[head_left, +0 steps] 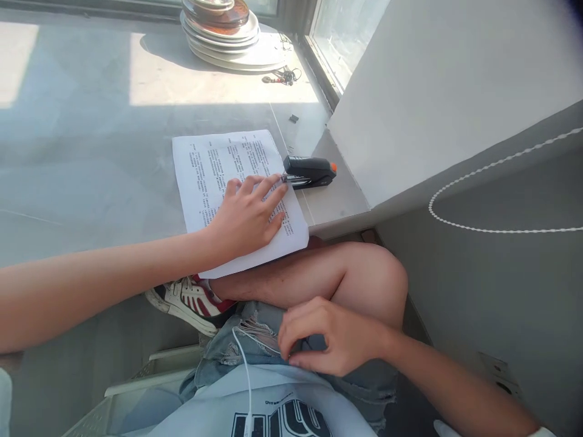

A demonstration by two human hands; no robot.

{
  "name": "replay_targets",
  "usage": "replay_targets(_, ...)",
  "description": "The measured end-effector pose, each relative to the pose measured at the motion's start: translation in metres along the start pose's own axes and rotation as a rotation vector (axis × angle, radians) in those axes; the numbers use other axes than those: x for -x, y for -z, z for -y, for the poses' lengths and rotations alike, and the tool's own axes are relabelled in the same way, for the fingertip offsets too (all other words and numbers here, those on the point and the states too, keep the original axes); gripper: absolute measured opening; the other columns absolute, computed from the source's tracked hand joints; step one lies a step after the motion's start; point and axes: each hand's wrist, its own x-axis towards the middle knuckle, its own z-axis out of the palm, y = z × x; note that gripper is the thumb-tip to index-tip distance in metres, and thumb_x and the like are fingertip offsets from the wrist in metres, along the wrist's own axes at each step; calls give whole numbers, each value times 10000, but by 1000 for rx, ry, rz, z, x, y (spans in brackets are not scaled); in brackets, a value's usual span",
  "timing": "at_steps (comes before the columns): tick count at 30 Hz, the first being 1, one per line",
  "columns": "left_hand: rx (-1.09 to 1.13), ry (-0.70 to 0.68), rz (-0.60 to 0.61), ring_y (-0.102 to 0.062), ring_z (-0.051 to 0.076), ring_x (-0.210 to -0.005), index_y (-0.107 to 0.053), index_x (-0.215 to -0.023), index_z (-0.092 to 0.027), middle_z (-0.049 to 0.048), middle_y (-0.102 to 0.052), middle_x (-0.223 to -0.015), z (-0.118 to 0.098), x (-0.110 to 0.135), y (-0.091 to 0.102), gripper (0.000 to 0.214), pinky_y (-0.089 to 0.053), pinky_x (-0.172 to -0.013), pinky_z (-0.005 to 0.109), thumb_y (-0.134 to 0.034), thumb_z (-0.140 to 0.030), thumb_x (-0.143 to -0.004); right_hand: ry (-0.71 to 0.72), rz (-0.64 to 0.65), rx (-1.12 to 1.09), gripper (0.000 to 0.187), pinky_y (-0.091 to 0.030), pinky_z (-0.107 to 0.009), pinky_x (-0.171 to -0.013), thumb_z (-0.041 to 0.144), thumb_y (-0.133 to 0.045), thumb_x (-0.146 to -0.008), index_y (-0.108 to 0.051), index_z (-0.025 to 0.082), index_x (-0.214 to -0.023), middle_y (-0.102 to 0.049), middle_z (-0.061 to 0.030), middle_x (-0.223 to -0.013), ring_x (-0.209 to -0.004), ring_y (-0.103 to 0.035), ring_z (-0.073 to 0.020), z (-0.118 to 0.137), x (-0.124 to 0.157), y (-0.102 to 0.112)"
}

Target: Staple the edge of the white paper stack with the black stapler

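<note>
My left hand lies on a sheet of printed paper, palm down with its fingers spread. The paper rests on the grey tiled ledge, its near edge overhanging the front. A black stapler with an orange end stands at the paper's right edge, its front beside my left fingertips. Whether those fingers touch it, I cannot tell. My right hand is over my lap, away from the paper. Its fingers curl down to meet the thumb, and nothing shows between them.
A stack of plates sits at the back by the window, with a bunch of keys in front. A small dark piece lies behind the stapler. A bead chain hangs at the right. My crossed leg is below the ledge.
</note>
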Motion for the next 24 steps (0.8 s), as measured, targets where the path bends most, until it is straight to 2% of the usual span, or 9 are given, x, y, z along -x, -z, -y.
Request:
replay_targets(5,1,12,7,-441,458,-1438,-438,-1670,-267,155,-449,-1710,-1,0,1,661,-329,-1146,667,-537,-345,-1021,71,263,-100,195,-472,-220,-694,363,-733,-1016,-762,187,-937,-728,-2,-805,-732,-644,-120,-15,-5,-32)
replay_targets(8,-1,13,14,-432,457,-1441,-433,-1668,-258,154,-438,-1716,-1,0,0,657,-320,-1150,669,-524,-347,-1024,67,130,-219,275,-502,-243,-813,434,-745,-1014,-770,170,-940,-730,-18,-818,-759,-632,-126,-15,-16,-53)
replay_targets(10,0,14,18,-430,456,-1440,-432,-1667,-258,153,-435,-1717,-1,0,0,663,-319,-1152,665,-532,-352,-1018,44,50,-340,367,-513,-263,-921,479,-833,-939,-782,166,-1123,-782,-43,-967,-845,-656,-136,-9,-24,-61)
replay_targets(12,2,15,19,-428,458,-1441,-429,-1668,-263,152,-434,-1716,-1,0,1,679,-320,-1153,662,-551,-356,-1007,19,69,-494,652,-520,-276,-970,482,-921,-847,-710,191,-1391,-776,-91,-1260,-992,-682,-159,-1,-32,-65)
replay_targets(14,2,14,20,-427,462,-1443,-419,-1675,-270,150,-432,-1718,-1,0,1,696,-322,-1153,664,-561,-352,-999,-11,90,-695,880,-535,-279,-976,444,-969,-794,-591,231,-1560,-652,-135,-1521,-1160,-679,-189,5,-37,-67)
replay_targets(16,1,17,20,-428,465,-1442,-405,-1686,-274,149,-429,-1721,-1,0,1,710,-321,-1154,671,-559,-342,-996,-18,76,-926,951,-545,-280,-972,396,-981,-787,-529,265,-1614,-570,-154,-1618,-1268,-664,-208,8,-40,-69)
replay_targets(20,-1,21,24,-429,467,-1444,-392,-1694,-276,147,-427,-1723,-1,0,0,722,-321,-1155,678,-555,-335,-993,-33,59,-1247,748,-559,-307,-962,382,-932,-856,-607,228,-1512,-620,-206,-1557,-1267,-703,-223,14,-45,-71)
replay_targets(22,0,18,22,-428,465,-1447,-399,-1690,-272,147,-426,-1724,-1,0,0,712,-321,-1157,677,-551,-338,-997,-47,42,-1325,592,-567,-327,-956,423,-890,-899,-662,192,-1394,-671,-230,-1483,-1198,-743,-226,17,-49,-71)
replay_targets(24,-2,16,18,-428,464,-1449,-408,-1684,-266,149,-427,-1722,0,0,-1,699,-320,-1159,675,-548,-345,-1004,-40,33,-1383,561,-586,-340,-904,508,-855,-915,-663,179,-1327,-736,-232,-1370,-1082,-782,-230,18,-52,-71)
